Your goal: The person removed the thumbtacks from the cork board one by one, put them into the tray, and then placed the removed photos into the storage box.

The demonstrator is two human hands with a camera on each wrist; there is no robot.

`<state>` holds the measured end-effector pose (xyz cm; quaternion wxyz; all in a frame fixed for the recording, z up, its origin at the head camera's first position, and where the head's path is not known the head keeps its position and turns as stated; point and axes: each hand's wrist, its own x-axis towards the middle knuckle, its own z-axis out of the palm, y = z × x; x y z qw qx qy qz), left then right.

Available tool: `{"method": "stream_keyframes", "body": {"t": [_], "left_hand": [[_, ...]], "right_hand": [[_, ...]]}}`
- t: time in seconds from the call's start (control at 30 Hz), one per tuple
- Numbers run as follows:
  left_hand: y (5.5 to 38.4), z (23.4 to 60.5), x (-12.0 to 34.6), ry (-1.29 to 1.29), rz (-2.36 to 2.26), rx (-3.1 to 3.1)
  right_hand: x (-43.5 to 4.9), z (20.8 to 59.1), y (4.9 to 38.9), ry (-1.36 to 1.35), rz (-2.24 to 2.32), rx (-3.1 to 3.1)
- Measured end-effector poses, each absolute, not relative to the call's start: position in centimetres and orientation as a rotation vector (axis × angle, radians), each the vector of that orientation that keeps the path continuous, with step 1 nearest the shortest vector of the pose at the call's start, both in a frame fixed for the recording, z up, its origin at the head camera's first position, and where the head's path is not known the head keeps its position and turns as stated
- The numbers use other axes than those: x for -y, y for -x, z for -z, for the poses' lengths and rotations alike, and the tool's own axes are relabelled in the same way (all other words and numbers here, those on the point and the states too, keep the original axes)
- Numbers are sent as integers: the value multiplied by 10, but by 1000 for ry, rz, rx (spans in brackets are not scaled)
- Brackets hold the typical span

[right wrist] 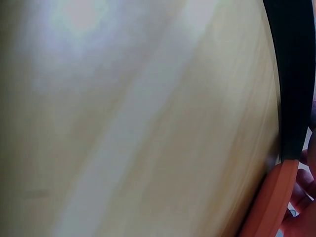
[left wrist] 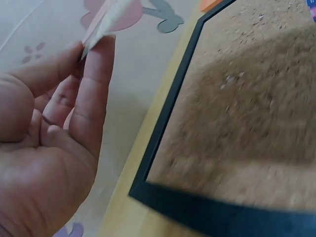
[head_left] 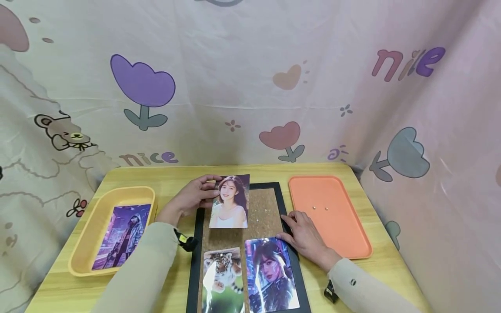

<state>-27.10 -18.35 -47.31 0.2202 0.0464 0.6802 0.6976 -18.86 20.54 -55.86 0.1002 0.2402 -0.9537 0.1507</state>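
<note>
My left hand (head_left: 194,195) pinches the left edge of a photo print (head_left: 230,204) of a person in a white top, held above the upper part of a black-framed cork board (head_left: 266,208). In the left wrist view, thumb and fingers meet on the print's edge (left wrist: 104,22), apart from the cork. On the board's lower half lie a tiger photo (head_left: 223,278) with a pin near its top and a purple-blue photo of an armed figure (head_left: 271,274). My right hand (head_left: 306,237) rests at the board's right frame, fingers near the upper edge of the purple-blue photo.
A yellow basket (head_left: 84,243) on the left holds another purple photo (head_left: 123,234). To the right stands an orange tray (head_left: 332,226) with two small gold pins (head_left: 320,208). Patterned curtain (head_left: 219,87) hangs behind and beside the wooden table (head_left: 172,174).
</note>
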Motion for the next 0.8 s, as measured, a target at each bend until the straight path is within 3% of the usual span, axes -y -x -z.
{"method": "stream_keyframes", "body": {"t": [0.8], "left_hand": [[208, 451, 351, -137, -1951, -1990]], "right_hand": [[-202, 560, 186, -673, -449, 2845]]}}
